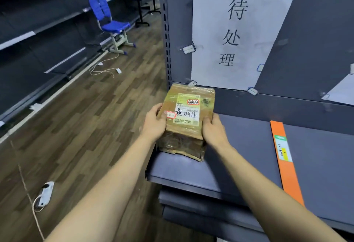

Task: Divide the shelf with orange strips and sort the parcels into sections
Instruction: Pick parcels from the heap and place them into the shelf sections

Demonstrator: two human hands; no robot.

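Both hands held a brown taped cardboard parcel [186,121] at the far left end of the grey shelf [239,146]: left hand [155,124] gripped its left edge w/ thumb on top by the small red-edged sticker, right hand [213,130] clasped the right edge, fingers curled round the side. Parcel's near bottom corner seemed to touch the shelf, its body tilted up toward the camera; whether the far end rested I couldn't tell. Orange strip [285,161] lay flat across the shelf well to the right, w/ a green-yellow label on it. Main risk, imo: parcel sat very near the shelf's open left end, so letting go early or nudging it left could tip it onto the wood floor [86,117]. Crumpled, loose tape on the lower part might snag fingers on release. Also possible: wrong section, since the paper sign [235,34] marked this bay for one category.
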